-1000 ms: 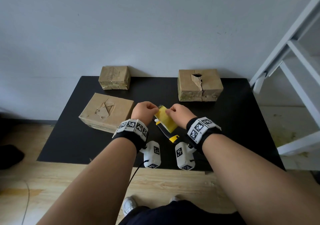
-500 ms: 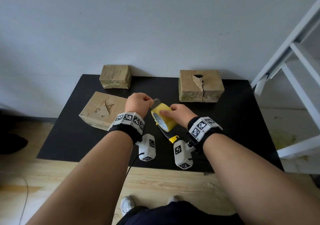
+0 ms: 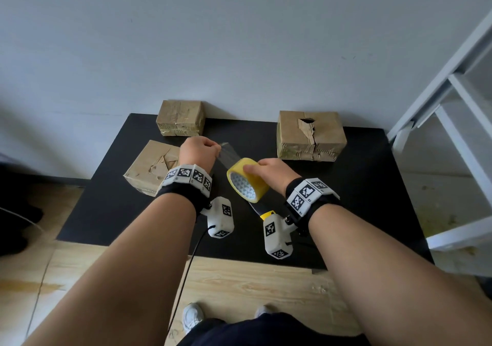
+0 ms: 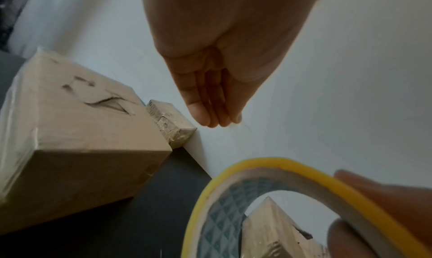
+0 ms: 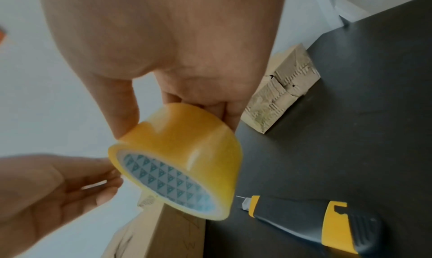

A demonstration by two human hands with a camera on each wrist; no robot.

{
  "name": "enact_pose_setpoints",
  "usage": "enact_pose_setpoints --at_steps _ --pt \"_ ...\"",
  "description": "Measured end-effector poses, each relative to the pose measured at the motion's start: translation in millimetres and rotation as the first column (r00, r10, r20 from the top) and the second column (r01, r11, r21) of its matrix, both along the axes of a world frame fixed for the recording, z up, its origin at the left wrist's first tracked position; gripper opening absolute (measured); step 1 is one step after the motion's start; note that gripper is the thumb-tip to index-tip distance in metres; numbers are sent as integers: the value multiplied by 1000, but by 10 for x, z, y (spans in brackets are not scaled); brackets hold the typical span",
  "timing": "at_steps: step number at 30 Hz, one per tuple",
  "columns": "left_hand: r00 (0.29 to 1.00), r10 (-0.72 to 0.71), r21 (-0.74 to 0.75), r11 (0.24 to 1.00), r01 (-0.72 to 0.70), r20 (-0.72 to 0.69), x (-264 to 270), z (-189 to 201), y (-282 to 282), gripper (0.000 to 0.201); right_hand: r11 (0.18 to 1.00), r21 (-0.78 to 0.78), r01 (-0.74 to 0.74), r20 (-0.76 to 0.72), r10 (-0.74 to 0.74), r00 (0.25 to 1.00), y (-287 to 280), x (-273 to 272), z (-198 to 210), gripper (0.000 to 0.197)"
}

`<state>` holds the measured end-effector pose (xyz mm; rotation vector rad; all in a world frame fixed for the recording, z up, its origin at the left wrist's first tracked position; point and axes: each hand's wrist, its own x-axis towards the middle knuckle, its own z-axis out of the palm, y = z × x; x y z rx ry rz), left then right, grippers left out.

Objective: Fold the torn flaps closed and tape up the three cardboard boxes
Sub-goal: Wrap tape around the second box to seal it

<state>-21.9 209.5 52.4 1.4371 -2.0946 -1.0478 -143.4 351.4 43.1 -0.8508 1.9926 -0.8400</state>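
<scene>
My right hand [image 3: 269, 171] grips a yellow tape roll [image 3: 246, 183] above the black table [image 3: 372, 199], thumb and fingers around its rim [image 5: 177, 151]. My left hand [image 3: 198, 150] pinches the free end of a clear tape strip [image 3: 229, 154] pulled out from the roll. A flat box with a torn top [image 3: 151, 167] lies under my left wrist. A small taped box [image 3: 181, 116] sits at the back left. A bigger box with a ripped hole in its top [image 3: 310, 135] stands at the back right.
A black and yellow utility knife [image 5: 311, 223] lies on the table below the roll, blade tip out. A white frame [image 3: 458, 122] stands to the right of the table. A grey wall runs behind. Wooden floor lies in front.
The hands have drawn apart: my left hand moved up and left, pulling a strip of tape off the roll, and the roll turned so its core faces me.
</scene>
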Motion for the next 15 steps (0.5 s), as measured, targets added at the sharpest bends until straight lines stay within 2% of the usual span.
enact_pose_setpoints --at_steps 6,10,15 --pt "999 22 -2 1000 -22 -50 42 37 -112 20 978 208 -19 -173 56 983 -33 59 -94 48" --pt "997 55 -13 998 -56 -52 130 19 -164 27 989 150 -5 -114 22 993 -70 70 -33 47" --pt "988 147 17 989 -146 -48 247 58 -287 24 989 93 -117 -40 121 992 -93 147 2 34"
